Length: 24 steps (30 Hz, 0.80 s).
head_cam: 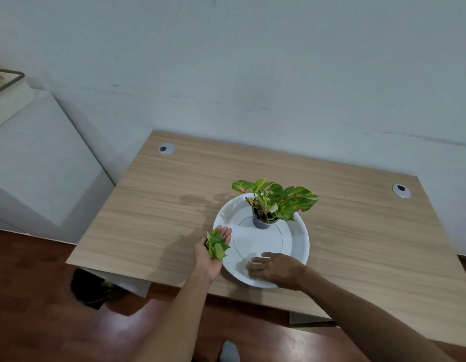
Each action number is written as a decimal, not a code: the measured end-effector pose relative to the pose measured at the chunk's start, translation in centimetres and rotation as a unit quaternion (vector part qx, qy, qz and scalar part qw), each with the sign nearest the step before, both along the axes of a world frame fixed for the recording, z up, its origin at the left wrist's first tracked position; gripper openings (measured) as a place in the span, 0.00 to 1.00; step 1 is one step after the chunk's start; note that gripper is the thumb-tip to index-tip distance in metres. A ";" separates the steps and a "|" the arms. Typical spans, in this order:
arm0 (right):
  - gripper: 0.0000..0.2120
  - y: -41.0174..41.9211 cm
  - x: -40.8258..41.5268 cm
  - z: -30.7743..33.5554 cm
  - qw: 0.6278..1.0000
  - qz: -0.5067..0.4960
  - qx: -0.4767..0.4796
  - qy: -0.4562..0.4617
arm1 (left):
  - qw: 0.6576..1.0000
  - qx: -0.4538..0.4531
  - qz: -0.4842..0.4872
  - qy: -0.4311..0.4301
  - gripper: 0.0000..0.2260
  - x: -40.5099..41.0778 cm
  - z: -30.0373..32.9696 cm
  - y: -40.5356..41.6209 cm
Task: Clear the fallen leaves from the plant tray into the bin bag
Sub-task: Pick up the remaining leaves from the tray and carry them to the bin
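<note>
A round white plant tray [299,244] lies on the wooden desk, with a small potted plant [273,202] in a dark pot standing at its far side. My left hand [209,257] is cupped palm up at the tray's left rim and holds a bunch of green fallen leaves [215,245]. My right hand [277,269] rests palm down on the tray's near part, fingers spread, with a small green leaf tip [250,262] showing at its fingertips. The black bin bag [89,290] sits on the floor under the desk's near left corner.
The wooden desk [174,205] stands against a pale wall, with two cable grommets [166,148] at its back corners. A white cabinet [30,152] stands to the left. The floor [43,322] is dark red-brown wood, and my grey-socked foot [229,351] shows below.
</note>
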State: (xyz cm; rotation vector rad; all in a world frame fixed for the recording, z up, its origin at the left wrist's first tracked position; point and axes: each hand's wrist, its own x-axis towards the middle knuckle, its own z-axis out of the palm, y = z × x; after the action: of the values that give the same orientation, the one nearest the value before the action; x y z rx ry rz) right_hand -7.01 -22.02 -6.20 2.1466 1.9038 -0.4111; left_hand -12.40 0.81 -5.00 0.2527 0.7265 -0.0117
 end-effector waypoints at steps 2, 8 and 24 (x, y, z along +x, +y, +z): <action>0.22 0.6 0.0 -0.4 1.000 0.008 0.018 -0.010 | 1.000 -0.002 -0.005 -0.003 0.18 0.1 0.0 -0.1; 0.13 1.1 0.4 -0.3 0.997 -0.070 -0.014 0.037 | 1.000 0.001 -0.020 -0.004 0.17 0.4 -0.3 -0.1; 0.06 1.3 -1.2 1.2 0.751 -0.541 0.273 0.262 | 0.999 0.013 -0.031 0.013 0.16 0.4 -0.7 0.4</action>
State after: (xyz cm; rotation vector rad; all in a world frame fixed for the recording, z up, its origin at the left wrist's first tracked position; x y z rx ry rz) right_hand -8.19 -20.69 -5.02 3.7321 0.6729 -0.7714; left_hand -11.98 1.19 -5.67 0.3000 0.7458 -0.0647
